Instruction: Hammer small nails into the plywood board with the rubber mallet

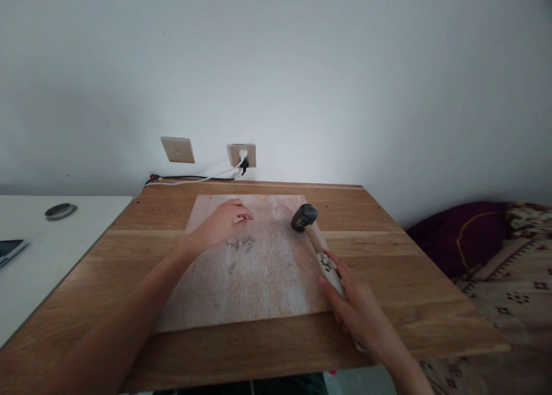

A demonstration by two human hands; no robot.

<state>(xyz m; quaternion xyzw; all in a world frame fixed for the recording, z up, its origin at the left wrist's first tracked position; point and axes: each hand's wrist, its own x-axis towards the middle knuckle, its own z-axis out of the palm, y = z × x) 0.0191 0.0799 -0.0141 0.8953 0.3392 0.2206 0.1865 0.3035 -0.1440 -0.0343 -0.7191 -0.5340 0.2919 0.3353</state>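
Hammer lies over the board, head toward the far side; right hand clasps the handle's end. Head-heavy and rigid, it probably swings best held low. Left hand, fingers curled, hovers by small, slippery nails; whether it pinches one cannot be told.

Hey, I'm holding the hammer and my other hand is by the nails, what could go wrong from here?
The left hand is close to the head of the hammer held by the right hand, so a swing might catch fingers. The nails lie loose on the board; blows could bounce them off.
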